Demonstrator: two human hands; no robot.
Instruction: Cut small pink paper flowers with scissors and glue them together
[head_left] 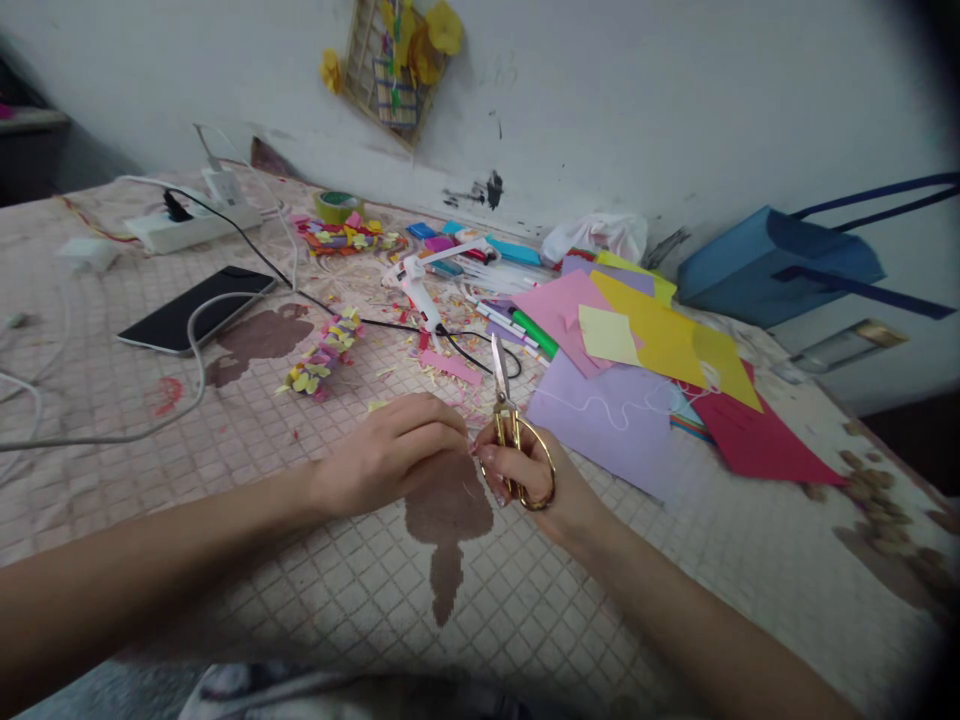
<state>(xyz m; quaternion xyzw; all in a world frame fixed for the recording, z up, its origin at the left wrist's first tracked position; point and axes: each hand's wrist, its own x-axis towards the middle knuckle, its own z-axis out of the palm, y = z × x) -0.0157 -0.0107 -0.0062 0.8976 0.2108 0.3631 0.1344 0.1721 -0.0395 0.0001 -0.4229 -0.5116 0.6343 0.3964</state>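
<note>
Gold-handled scissors (508, 425) sit in my right hand (529, 465), my fingers through the loops and the blades pointing up and away from me. Close to its left is my left hand (405, 445), fingers curled and pressed together. A tiny pinkish piece (474, 448) shows between the fingertips of both hands; most of it is hidden, and I cannot tell its shape. Beyond the hands lie a pink paper strip (450, 367) and small paper scraps. A fringed paper garland piece (322, 355) in yellow and pink rests past my left hand.
A white glue gun (416, 290) stands beyond the hands, its black cord looping nearby. Coloured paper sheets (600, 420) spread to the right, before a blue bag (772, 265). On the left are a dark tablet (196, 310), cables and a white power strip (191, 228).
</note>
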